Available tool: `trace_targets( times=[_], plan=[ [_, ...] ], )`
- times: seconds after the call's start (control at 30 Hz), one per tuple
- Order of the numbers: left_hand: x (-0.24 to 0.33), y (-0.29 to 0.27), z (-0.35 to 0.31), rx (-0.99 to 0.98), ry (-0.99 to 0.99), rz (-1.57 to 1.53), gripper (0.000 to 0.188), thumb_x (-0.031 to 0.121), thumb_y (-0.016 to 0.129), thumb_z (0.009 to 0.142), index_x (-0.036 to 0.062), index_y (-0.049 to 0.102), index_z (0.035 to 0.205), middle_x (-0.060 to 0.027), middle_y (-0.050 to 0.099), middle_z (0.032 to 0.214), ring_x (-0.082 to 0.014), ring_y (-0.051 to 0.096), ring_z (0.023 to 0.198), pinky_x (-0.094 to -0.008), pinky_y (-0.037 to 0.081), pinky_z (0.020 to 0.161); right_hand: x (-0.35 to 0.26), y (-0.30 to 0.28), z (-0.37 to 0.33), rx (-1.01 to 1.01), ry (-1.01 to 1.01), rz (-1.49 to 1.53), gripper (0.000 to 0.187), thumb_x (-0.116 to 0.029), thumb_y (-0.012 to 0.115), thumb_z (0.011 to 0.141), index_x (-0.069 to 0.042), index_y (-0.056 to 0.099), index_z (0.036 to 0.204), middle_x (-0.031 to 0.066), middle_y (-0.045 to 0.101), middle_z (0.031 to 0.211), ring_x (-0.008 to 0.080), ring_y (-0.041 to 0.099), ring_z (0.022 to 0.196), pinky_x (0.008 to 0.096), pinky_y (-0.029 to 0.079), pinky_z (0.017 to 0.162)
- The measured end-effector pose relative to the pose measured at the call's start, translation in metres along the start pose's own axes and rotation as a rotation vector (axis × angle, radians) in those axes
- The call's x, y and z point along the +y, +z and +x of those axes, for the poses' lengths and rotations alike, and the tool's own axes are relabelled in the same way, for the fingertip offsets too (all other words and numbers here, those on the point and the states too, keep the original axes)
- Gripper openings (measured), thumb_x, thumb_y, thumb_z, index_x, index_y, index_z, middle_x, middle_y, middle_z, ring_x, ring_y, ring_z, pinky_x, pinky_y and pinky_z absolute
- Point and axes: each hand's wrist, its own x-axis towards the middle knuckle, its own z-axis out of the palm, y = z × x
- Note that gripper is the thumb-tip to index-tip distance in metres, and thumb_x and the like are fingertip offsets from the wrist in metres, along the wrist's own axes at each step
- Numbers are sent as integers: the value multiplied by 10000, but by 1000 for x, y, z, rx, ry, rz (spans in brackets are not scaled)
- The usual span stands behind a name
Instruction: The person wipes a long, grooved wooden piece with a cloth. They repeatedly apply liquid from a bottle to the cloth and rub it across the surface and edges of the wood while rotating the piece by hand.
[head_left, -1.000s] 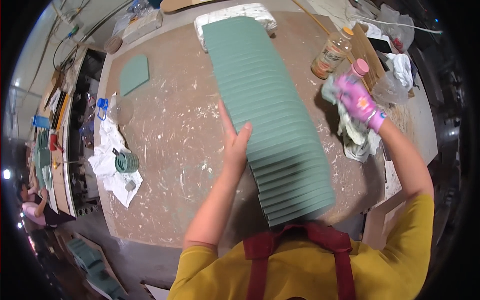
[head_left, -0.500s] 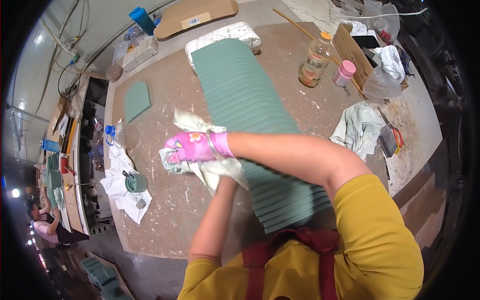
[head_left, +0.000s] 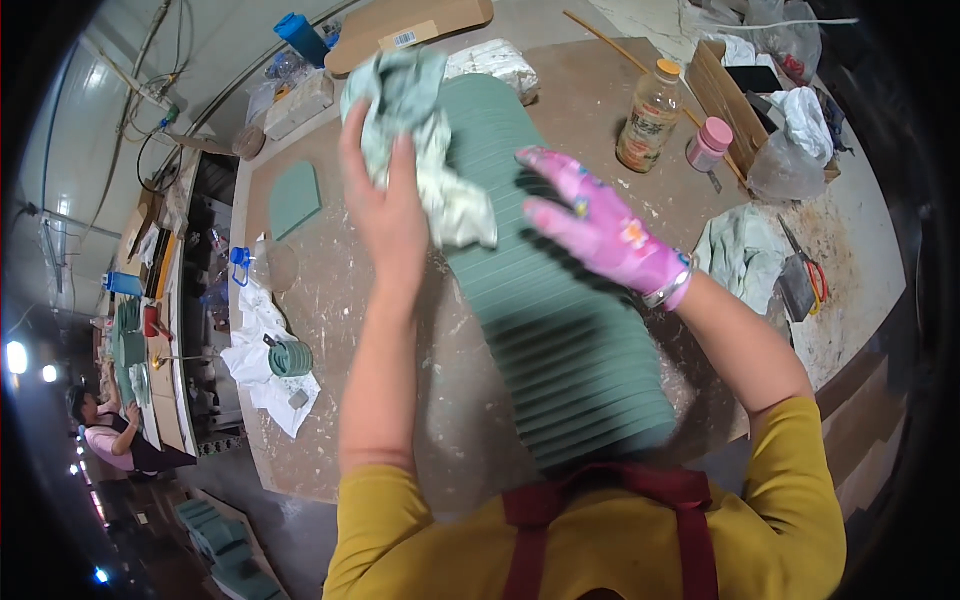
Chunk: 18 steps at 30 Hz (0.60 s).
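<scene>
Our bare left hand (head_left: 385, 205) is raised above the table, fingers curled around a crumpled pale rag (head_left: 425, 130) — its tail hangs down past the thumb and covers part of what lies below. Our right hand (head_left: 600, 225), in a pink glove, is spread wide with nothing in it, hovering just over the long ribbed green slab (head_left: 570, 340); whether the fingertips touch the ridges we cannot tell. The slab runs from a white block (head_left: 495, 65) at the far end down to our apron, which hides its near edge. It lies on a scuffed brown table (head_left: 340, 350).

Further out on the right stand a plastic bottle with an orange cap (head_left: 650, 115) and a small pink-lidded jar (head_left: 710, 140); a second pale cloth (head_left: 740, 255) lies near scissors with red handles (head_left: 805, 275). On the left a small green tile (head_left: 295, 195) lies flat, and a stack of green pieces (head_left: 290, 358) sits on white paper — too small to make out clearly.
</scene>
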Motion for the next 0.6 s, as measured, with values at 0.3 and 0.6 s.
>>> trace_targets(
  times=[0.3,0.6],
  plan=[
    [-91,-74,-4,-419,198,851,271,215,563,884,116,634,1127,-127,570,1238,-359,554,1070,-423,442,918,26,23,-13,21,-165,-737,728,-520,545,859,-20,399,1366,167,340,1454,352,283,1360,469,203,1115],
    [-78,43,75,-399,279,836,375,326,572,868,135,586,1191,-126,570,1228,-339,503,1146,-432,412,957,23,31,-5,5,-158,-705,627,-516,548,847,-144,472,1347,123,375,1439,332,296,1353,459,196,1112]
  ],
)
